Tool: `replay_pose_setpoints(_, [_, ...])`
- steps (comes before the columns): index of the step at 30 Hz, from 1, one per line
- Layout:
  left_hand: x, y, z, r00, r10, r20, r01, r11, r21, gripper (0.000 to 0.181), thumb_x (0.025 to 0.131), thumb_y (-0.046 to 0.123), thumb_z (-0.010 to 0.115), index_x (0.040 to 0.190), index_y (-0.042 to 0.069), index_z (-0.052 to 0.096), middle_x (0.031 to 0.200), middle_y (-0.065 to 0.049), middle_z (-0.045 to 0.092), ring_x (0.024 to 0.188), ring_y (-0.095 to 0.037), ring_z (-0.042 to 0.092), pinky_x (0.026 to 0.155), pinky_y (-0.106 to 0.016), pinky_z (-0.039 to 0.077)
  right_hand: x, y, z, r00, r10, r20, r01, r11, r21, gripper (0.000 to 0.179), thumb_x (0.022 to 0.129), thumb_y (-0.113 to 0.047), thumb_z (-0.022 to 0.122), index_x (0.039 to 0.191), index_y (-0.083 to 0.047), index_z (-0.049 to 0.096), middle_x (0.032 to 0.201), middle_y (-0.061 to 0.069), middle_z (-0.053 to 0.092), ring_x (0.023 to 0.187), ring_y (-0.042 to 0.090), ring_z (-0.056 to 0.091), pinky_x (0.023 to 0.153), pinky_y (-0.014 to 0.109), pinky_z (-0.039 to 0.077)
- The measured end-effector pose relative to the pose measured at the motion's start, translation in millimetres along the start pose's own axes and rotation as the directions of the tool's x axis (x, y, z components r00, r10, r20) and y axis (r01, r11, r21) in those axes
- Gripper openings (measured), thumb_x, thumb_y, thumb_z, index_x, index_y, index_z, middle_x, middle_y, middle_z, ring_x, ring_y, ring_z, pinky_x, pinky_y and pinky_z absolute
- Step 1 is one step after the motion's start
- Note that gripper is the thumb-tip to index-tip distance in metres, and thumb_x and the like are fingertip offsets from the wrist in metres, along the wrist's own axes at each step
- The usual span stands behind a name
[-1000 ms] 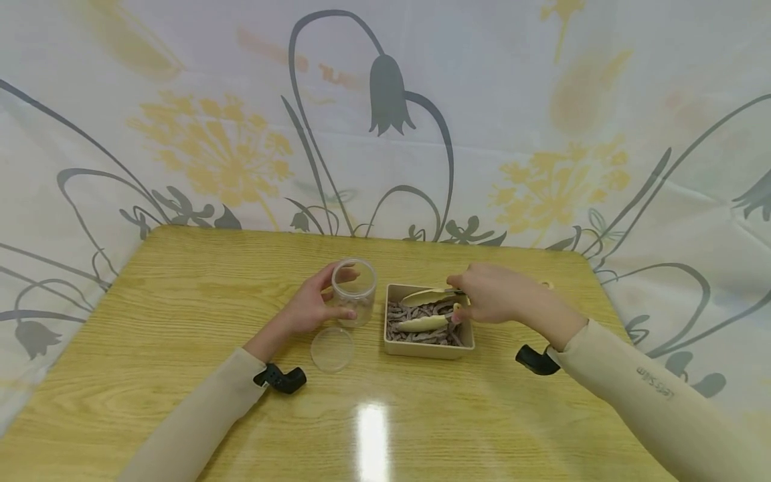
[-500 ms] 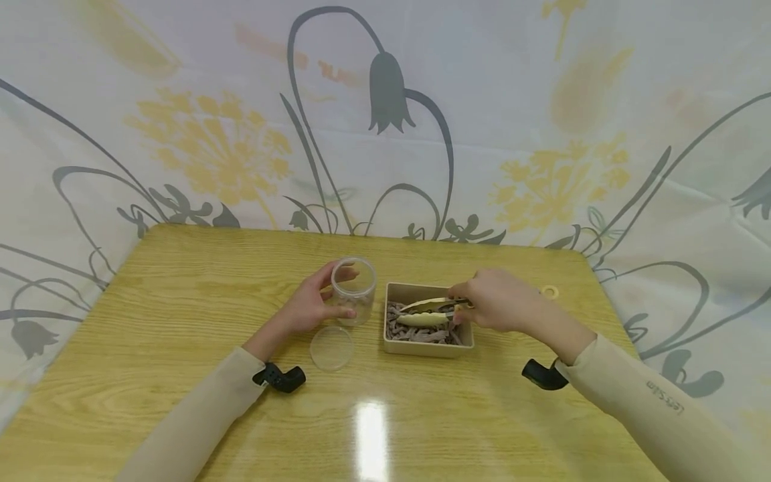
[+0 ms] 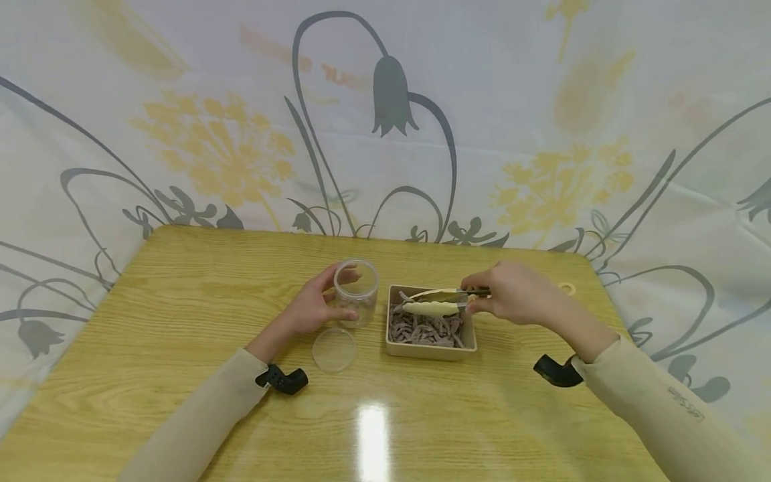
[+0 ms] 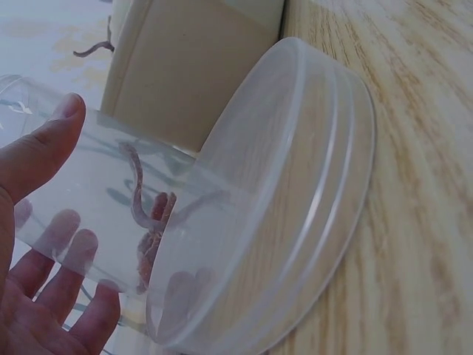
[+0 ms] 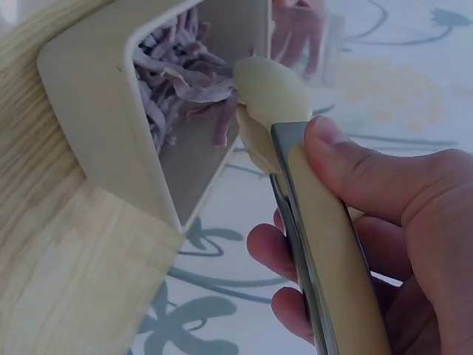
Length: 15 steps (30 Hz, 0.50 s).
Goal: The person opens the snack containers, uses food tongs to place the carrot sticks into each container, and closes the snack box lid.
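Note:
My left hand grips a clear plastic jar standing open-topped, its thumb and fingers around the wall. A few purplish-grey strips lie inside the jar, seen in the left wrist view. Right of it is a beige rectangular box with a heap of similar strips. Over the box's far part, my right hand holds a pair of tongs with cream tips, thumb on one arm and fingers on the other. At the tips in the right wrist view, strips stick out towards the heap.
A clear round lid lies on the wooden table just in front of the jar. The tongs' cream ring end shows beyond the right hand. A flower-patterned cloth hangs behind the table.
The tongs have risen out of the heap towards the box's far side, and their spread tips have drawn together. My right hand has shifted slightly right; my left hand still holds the jar.

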<state>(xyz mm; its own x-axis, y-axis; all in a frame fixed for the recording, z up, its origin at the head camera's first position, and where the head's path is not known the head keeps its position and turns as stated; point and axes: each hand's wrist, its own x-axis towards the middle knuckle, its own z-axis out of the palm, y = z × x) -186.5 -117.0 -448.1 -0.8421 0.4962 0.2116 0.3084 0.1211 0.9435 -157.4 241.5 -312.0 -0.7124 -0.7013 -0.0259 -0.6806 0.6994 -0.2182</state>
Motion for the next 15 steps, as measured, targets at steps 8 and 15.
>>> replay_pose_setpoints(8, [-0.4,0.0,0.5,1.0,0.001,-0.004,-0.001,1.0,0.013,0.085,0.077,-0.001,0.084,0.149,0.003,0.04,0.142,-0.018,0.051,0.136,-0.034,0.043,0.109,-0.053,0.036,-7.7,9,-8,0.998,0.008,-0.065,-0.006,1.0,0.029,0.031,0.085,-0.024,0.08,0.11,-0.005,0.075,0.092,-0.001,0.075,0.063,0.0,0.06,0.06,0.031,0.052])
replay_pose_setpoints(15, [-0.6,-0.6,0.1,1.0,-0.008,-0.003,0.008,1.0,-0.001,0.085,0.078,-0.003,0.083,0.15,0.003,0.039,0.143,-0.018,0.051,0.136,-0.034,0.042,0.109,-0.053,0.036,-12.0,11,-13,0.995,0.027,-0.095,-0.021,0.998,0.06,0.03,0.084,-0.021,0.081,0.11,-0.007,0.075,0.088,-0.006,0.074,0.055,-0.004,0.052,0.056,0.027,0.047])
